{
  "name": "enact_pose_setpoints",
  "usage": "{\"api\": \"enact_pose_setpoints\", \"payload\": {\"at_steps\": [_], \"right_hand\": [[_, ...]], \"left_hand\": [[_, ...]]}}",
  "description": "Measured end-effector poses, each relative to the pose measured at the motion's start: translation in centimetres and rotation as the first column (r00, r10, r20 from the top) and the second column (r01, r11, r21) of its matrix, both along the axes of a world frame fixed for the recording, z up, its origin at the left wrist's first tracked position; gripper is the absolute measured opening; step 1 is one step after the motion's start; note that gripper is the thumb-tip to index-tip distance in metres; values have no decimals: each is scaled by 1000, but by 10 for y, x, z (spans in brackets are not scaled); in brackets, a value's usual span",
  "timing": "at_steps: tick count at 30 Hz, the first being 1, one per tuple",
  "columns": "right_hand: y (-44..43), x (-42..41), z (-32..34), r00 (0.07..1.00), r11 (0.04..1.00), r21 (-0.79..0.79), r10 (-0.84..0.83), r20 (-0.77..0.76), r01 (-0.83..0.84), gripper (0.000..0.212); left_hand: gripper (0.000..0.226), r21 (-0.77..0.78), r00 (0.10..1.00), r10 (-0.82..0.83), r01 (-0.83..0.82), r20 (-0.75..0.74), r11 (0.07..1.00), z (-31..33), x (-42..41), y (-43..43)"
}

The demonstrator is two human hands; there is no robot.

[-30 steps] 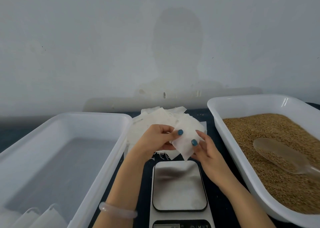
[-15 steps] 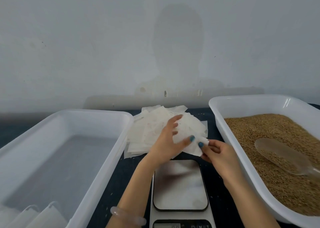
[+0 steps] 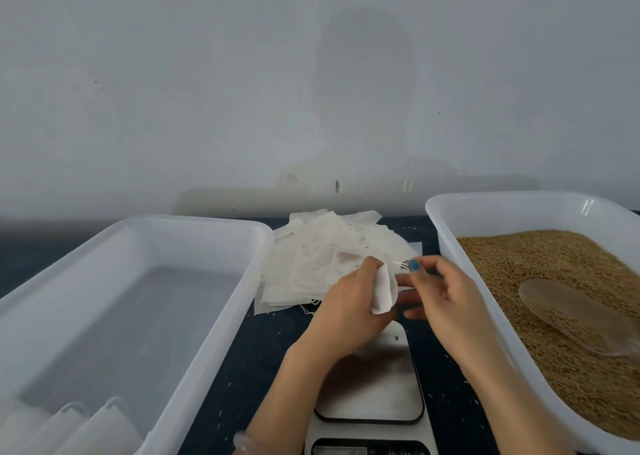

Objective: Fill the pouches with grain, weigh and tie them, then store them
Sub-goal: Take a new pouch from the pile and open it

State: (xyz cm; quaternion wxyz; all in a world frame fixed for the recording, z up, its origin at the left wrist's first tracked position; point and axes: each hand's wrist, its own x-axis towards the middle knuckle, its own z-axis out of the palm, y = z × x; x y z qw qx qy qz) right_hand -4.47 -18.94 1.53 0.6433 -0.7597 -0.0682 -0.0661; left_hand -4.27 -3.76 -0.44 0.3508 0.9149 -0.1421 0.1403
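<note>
A dark blue tabletop (image 3: pixel 256 361) meets a pale grey wall. Above the steel-topped digital scale (image 3: pixel 374 385), the left hand (image 3: pixel 346 309) grips a small white fabric pouch (image 3: pixel 383 292) and the right hand (image 3: pixel 450 302) pinches its thin white drawstring (image 3: pixel 401 264). Beyond the hands lies a pile of flat white pouches (image 3: pixel 311 260). To their right is a white plastic tray (image 3: pixel 446 246) of brown grain (image 3: pixel 554 264).

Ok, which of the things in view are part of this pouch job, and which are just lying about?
Job: pouch in left hand; drawstring pinched by right hand; pile of empty pouches; scale; tub of grain; scoop; storage tub; stored pouches in its near corner.
Lying about: stray grains on the table; bracelet on the left wrist.
</note>
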Motion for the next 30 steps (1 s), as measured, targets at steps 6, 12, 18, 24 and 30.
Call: {"api": "enact_pose_setpoints", "payload": {"at_steps": [6,12,18,24,30], "right_hand": [[-5,-26,24,931,871,-470,46,363,141,16],[-6,-32,34,924,746,-666,248,291,9,22],[-10,-38,44,866,874,-475,158,474,100,28],[-10,-47,50,799,813,-582,324,507,40,32],[-18,-51,57,775,637,-765,435,459,95,89]], "left_hand": [[33,-125,996,76,-80,-40,989,5,-11,-4],[25,-132,997,70,-65,32,989,15,-20,-8],[21,-87,993,93,-87,66,992,20,-24,-12],[11,-162,994,-96,86,-58,983,24,-30,-13],[9,-437,969,-222,157,-103,886,27,-33,-10]]}}
